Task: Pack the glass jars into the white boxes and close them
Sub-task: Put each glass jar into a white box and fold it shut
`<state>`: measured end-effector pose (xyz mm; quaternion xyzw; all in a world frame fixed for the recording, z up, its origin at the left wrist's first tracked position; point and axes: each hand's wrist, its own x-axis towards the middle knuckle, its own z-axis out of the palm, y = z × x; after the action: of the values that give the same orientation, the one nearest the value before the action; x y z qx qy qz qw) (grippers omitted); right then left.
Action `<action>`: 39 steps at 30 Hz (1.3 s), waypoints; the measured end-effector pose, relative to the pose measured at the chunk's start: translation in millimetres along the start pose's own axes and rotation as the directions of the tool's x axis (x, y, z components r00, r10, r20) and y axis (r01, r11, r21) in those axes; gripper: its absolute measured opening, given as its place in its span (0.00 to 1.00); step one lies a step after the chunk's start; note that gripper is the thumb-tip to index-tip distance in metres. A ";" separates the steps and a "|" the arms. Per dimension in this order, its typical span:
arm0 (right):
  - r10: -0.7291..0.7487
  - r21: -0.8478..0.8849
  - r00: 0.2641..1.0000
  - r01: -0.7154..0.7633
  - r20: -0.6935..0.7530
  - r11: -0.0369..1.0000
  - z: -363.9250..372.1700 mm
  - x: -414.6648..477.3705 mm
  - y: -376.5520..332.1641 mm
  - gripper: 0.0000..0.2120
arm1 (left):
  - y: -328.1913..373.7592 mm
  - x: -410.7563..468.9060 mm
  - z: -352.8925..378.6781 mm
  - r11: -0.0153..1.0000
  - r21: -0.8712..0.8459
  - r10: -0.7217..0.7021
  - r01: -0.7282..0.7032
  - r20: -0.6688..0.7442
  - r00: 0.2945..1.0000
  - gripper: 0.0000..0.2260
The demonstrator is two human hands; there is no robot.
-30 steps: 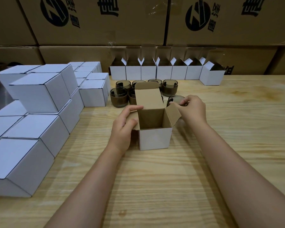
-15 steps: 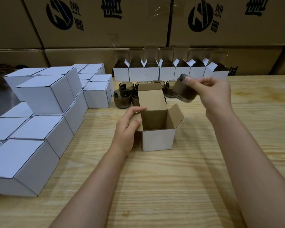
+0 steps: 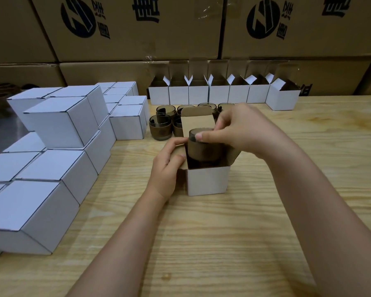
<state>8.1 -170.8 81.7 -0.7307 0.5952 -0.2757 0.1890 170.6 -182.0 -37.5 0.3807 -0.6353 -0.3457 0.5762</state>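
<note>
An open white box [image 3: 207, 180] stands in the middle of the wooden table [image 3: 223, 243], its brown lid flap up at the back. A dark smoked glass jar [image 3: 204, 150] sits upright, halfway down in the box's mouth. My right hand [image 3: 242, 129] grips the jar by its rim from above. My left hand [image 3: 166, 166] holds the box's left side and left flap. Behind the box stand several more dark glass jars [image 3: 160, 126], partly hidden by the lid and my right hand.
Closed white boxes [image 3: 58, 123] are stacked along the table's left side. A row of open white boxes [image 3: 219, 93] lines the back edge. Large brown cartons [image 3: 137, 28] form a wall behind.
My right hand picked a jar from behind the box, lifted it up to the right, then brought it down into the box's mouth. My left hand stayed on the box.
</note>
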 end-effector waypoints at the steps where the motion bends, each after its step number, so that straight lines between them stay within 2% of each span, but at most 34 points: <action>1: 0.000 -0.059 1.000 0.002 0.026 0.998 2.2 -0.2 -1.3 0.19 | 0.1 -0.2 -0.1 1.000 0.002 0.005 -0.005 -0.003 1.000 0.15; 5: -0.030 -0.269 0.992 0.061 0.120 0.961 13.8 0.0 -4.5 0.22 | 0.7 -1.4 -0.2 1.000 0.018 -0.001 0.001 -0.014 1.000 0.16; 10: -0.006 -0.366 0.978 0.084 0.208 0.927 23.9 0.2 -4.3 0.17 | 1.3 -2.5 -0.2 0.999 0.029 -0.021 0.021 -0.018 1.000 0.17; 17: 0.056 -0.403 0.965 0.054 0.257 0.913 26.4 1.9 -2.1 0.19 | 2.7 -2.6 -0.3 0.999 0.041 -0.020 0.021 -0.025 0.999 0.17; 25: 0.073 -0.370 0.961 0.033 0.268 0.928 23.8 1.8 -1.5 0.20 | 1.3 -2.4 0.1 0.999 0.043 -0.002 0.002 -0.018 1.000 0.18; 28: 0.040 -0.205 0.976 0.005 0.214 0.979 11.0 -1.2 -2.0 0.18 | 0.7 -2.4 0.2 0.999 0.039 0.015 -0.014 -0.011 1.000 0.17; 31: 0.018 -0.065 0.997 -0.023 -0.080 0.998 -6.7 6.6 12.7 0.08 | -0.1 -2.5 0.4 1.000 0.019 -0.010 0.010 -0.005 1.000 0.15; 32: 0.036 -0.048 0.993 -0.042 -0.116 0.998 -12.7 9.3 20.4 0.08 | -0.5 -2.6 0.3 1.000 0.012 -0.017 0.017 -0.005 1.000 0.16; 34: 0.105 0.011 0.994 -0.105 0.018 0.994 -19.5 14.0 39.9 0.12 | -1.1 -2.9 0.1 1.000 0.004 -0.023 0.023 -0.008 1.000 0.16; 37: 0.146 0.178 0.945 -0.204 0.294 0.963 -18.2 14.6 63.1 0.07 | 0.0 -3.8 0.1 0.999 -0.003 -0.033 0.033 -0.009 0.999 0.17; 39: 0.119 0.294 0.931 -0.228 0.345 0.928 -9.9 17.7 70.4 0.14 | 0.7 -3.3 0.2 0.999 -0.002 -0.039 0.039 -0.008 0.999 0.16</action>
<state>-49.6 -203.0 49.9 -0.6677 0.5648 -0.2305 0.4267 170.5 -178.7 -38.4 0.3941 -0.6251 -0.3557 0.5723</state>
